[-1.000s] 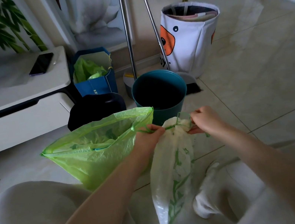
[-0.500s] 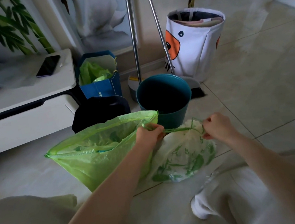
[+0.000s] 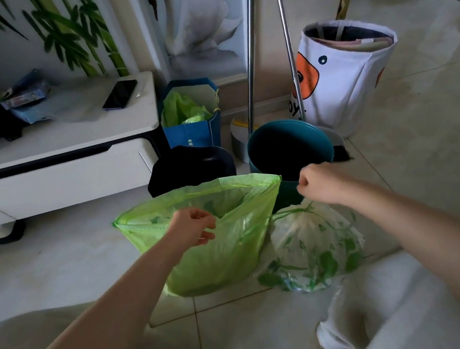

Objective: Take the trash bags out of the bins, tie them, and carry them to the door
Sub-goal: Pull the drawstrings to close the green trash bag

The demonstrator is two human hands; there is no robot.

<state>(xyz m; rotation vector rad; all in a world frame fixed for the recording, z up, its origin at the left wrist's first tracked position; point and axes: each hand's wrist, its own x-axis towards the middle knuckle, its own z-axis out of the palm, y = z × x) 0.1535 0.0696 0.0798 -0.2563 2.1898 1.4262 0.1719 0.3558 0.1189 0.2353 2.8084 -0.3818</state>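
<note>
Now both hands are off the white bag: half a second ago they were pulling its green drawstring taut between them. The left hand (image 3: 193, 226), low and centre-left in the frame, has its fingers loosely curled on nothing, poised in front of the green bag (image 3: 206, 239); the right hand (image 3: 314, 183) is a loose fist, also holding nothing, above the white bag (image 3: 311, 249). That white leaf-printed bag rests cinched on the floor (image 3: 430, 140) just right of centre, so I judge its tie finished. The green bag, touching it on the left, stands with its mouth wide open and looks to be next for tying. Behind them stand the teal bin (image 3: 288, 146), bagless, and a black bin (image 3: 190, 165). A phone (image 3: 119, 94) lies on the tabletop (image 3: 64, 135), upper left.
</note>
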